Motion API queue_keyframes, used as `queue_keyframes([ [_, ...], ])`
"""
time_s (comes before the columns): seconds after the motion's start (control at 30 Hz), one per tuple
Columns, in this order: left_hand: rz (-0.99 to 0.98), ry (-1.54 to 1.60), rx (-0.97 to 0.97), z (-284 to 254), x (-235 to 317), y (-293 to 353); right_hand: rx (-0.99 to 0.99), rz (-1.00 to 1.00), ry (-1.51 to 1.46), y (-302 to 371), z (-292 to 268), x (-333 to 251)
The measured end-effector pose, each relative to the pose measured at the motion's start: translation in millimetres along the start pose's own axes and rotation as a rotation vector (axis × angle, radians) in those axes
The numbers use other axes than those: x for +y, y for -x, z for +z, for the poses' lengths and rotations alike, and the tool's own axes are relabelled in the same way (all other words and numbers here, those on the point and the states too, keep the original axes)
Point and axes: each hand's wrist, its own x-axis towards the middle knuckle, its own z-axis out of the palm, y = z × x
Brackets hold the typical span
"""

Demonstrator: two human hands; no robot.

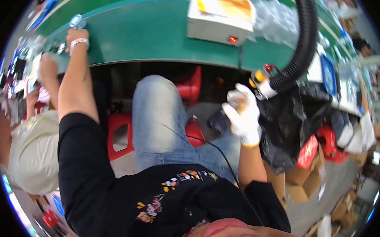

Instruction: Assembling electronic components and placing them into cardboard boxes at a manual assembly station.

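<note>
My left hand, bare with a pale band at the wrist, reaches far out over the green table at the left. Its fingers close round a pale blue, rounded piece, blurred and partly hidden by the hand. My right hand wears a white glove and hovers above my right thigh, just off the table's near edge. Thumb and fingers stand apart; a brownish patch between them is too blurred to make out. Close beside it is the yellow and white end fitting of a black corrugated hose.
A white box-shaped device with a red lit switch stands on the green tabletop. Clear plastic bags lie beside it. A black bin bag and cardboard boxes stand at my right. Another person sits close at left.
</note>
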Motion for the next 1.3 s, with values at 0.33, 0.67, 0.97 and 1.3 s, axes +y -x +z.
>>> queue_keyframes([
  [0.33, -0.097, 1.979, -1.516, -102.6, 123.4, 480.9, 0.025, 0.164, 0.080, 27.1, -20.5, 8.2],
  [0.67, 0.192, 1.532, -1.698, -70.5, 147.9, 536.5, 0.080, 0.288, 0.070, 77.2, -32.7, -5.8],
  [0.97, 0.874, 1.456, -1.424, -87.7, 111.6, 504.9, 0.004, 0.156, -0.114, 49.1, -24.7, -22.7],
  [1.3, 0.265, 1.744, -1.458, -72.9, 125.9, 484.0, -0.216, 0.498, -1.261, 35.2, -6.4, -33.4],
])
